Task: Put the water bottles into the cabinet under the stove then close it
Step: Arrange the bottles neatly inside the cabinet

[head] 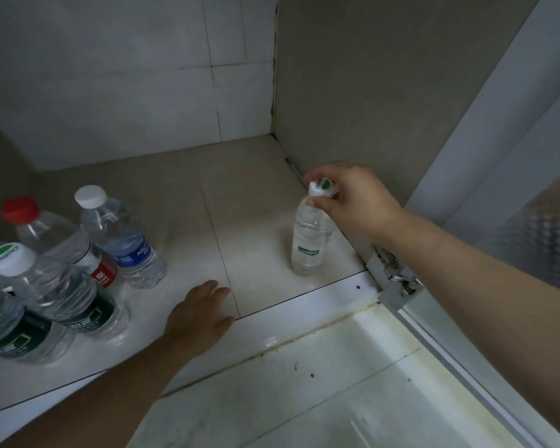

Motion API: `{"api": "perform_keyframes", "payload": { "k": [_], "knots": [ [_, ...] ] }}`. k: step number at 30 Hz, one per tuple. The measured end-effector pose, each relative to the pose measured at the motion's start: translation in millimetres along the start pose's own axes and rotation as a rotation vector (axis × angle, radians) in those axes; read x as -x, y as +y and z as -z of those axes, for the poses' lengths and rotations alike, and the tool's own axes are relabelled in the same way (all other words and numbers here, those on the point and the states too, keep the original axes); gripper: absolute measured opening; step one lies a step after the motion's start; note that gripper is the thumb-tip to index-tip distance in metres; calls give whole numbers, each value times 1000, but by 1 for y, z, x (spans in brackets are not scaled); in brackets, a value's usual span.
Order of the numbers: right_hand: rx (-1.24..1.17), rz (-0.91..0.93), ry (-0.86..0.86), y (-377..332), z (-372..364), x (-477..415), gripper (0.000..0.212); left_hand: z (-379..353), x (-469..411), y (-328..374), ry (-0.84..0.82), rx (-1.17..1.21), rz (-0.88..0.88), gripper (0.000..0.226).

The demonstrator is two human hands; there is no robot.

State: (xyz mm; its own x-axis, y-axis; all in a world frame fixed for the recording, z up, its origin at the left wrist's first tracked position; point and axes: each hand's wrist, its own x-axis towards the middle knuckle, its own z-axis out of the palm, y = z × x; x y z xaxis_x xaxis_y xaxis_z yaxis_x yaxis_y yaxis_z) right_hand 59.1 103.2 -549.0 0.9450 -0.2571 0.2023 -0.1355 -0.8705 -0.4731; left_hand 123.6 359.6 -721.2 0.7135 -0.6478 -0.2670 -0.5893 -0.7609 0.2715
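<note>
I look into an open cabinet with a tiled floor (259, 227). My right hand (353, 198) grips the white cap of a small clear water bottle (309, 240), which stands upright near the cabinet's right wall. My left hand (201, 312) rests flat on the cabinet floor near the front edge, fingers apart, holding nothing. At the left stand several bottles: a blue-labelled one with a white cap (123, 237), a red-capped one (55, 240), and a green-labelled one with a white and green cap (17, 292) in front.
The cabinet door (511, 150) stands open at the right, hung on a metal hinge (392, 276). A white sill (304, 305) runs along the cabinet's front, with pale floor tiles (320, 383) below it. A tiled back wall (143, 76) closes the cabinet.
</note>
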Motion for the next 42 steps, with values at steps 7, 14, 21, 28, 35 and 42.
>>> {"api": "perform_keyframes", "payload": {
  "k": [7, 14, 21, 28, 35, 42],
  "knots": [
    [-112, -22, 7, -16, -42, -13, 41, -6, 4, -12, 27, -27, -43, 60],
    [-289, -28, -54, -18, -48, -11, 42, 5, 11, -28, -27, -74, -37, 58],
    [-387, 14, -123, -67, -59, -17, 46, 65, 41, -41, 169, -14, -55, 57],
    [-477, 123, -259, -144, -83, -29, 35, 150, 100, -61, 474, 76, -66, 50],
    [-471, 190, -261, -186, -118, -29, 35, 173, 132, -96, 623, 9, 21, 42],
    [-388, 203, -271, -187, -137, -26, 35, 161, 124, -108, 614, 171, 103, 40]
  ]
}}
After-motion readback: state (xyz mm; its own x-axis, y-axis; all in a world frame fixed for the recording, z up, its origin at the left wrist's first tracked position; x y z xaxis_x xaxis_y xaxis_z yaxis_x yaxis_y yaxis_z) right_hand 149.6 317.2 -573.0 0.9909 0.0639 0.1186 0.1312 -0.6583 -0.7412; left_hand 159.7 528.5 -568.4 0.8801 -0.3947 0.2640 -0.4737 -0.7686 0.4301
